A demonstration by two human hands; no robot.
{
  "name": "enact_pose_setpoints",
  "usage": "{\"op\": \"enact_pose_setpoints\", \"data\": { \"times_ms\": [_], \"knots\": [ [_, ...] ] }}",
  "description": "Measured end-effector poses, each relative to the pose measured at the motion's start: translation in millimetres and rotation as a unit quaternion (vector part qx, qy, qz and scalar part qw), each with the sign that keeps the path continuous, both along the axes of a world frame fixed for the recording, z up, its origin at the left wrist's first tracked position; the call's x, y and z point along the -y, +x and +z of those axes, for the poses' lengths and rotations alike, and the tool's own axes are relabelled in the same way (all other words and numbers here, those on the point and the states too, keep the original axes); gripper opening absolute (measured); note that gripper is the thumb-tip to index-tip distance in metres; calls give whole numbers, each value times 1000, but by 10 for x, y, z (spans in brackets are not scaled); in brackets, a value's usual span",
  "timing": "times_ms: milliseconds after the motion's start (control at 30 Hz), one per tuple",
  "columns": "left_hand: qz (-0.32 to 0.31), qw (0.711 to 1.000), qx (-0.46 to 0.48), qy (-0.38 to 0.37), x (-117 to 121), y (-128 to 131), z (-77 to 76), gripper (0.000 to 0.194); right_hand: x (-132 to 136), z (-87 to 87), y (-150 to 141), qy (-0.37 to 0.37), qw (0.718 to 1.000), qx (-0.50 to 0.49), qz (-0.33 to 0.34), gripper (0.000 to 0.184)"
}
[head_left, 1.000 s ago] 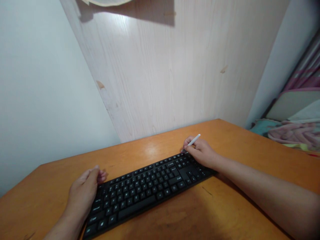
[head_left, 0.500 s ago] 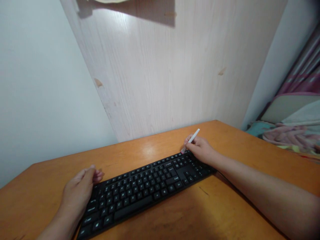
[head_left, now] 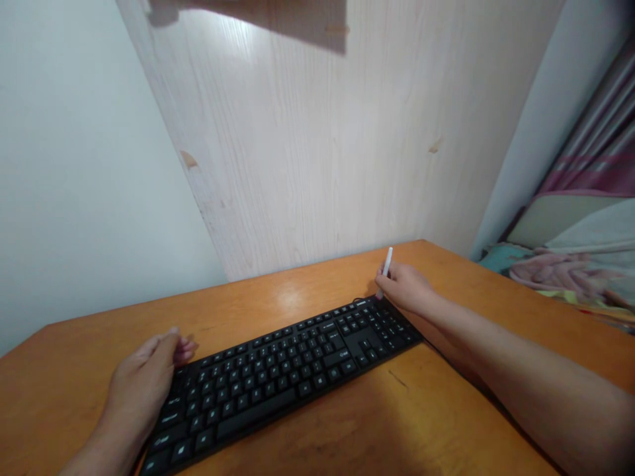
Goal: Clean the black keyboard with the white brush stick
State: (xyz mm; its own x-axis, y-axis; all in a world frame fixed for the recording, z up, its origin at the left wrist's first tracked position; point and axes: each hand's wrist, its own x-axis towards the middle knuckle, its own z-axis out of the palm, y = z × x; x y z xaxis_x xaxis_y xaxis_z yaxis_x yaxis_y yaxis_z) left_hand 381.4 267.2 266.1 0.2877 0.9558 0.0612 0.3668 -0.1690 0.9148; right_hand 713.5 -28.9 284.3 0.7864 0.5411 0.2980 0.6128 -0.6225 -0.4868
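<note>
A black keyboard [head_left: 258, 377] lies at a slant on the wooden desk, its right end farther from me. At its left end, my left hand [head_left: 143, 377] is closed against the edge, with the fingers curled at the far corner; part of the grip is hidden. My right hand [head_left: 404, 285] pinches a slim white-handled brush [head_left: 387, 262], held nearly upright. Its pinkish lower tip meets the far edge of the keyboard, above the number keys. The tip is small and partly blurred.
The orange-brown desk [head_left: 297, 297] runs back to a pale wood-grain panel [head_left: 307, 145] and a white wall [head_left: 99, 165]. A dark cable [head_left: 358, 299] shows behind the keyboard. On the right are crumpled bedding [head_left: 565, 268] and a striped curtain [head_left: 590, 145].
My right hand has moved right along the keyboard's far edge, and the brush has tipped more upright. My left hand stays at the left end. The whole view has shifted slightly.
</note>
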Motion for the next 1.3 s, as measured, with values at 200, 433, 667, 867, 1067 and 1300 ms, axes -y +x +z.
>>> {"op": "enact_pose_setpoints", "data": {
  "times_ms": [200, 433, 667, 867, 1067, 1300],
  "knots": [
    [-11, 1000, -6, 14, 14, 0, -11, 37, 19, 107, -29, -9, 997, 68, -20, 14],
    [-2, 1000, -10, 2, -8, 8, -10, 38, -139, -83, -145, 238, 926, -226, 187, 14],
    [-2, 1000, 9, -13, -37, -2, -60, 37, -170, -227, -143, 232, 910, -283, 196, 13],
    [-15, 1000, -5, 3, -12, -17, -26, 37, -97, -155, -11, 86, 989, -84, 82, 16],
    [-14, 1000, -11, 12, 58, -19, 31, 34, 24, -16, 85, 33, 999, -12, 0, 11],
    [-1, 1000, 0, -8, 50, 1, 21, 33, 11, 78, 5, 60, 997, -23, 40, 18]
  ]
}}
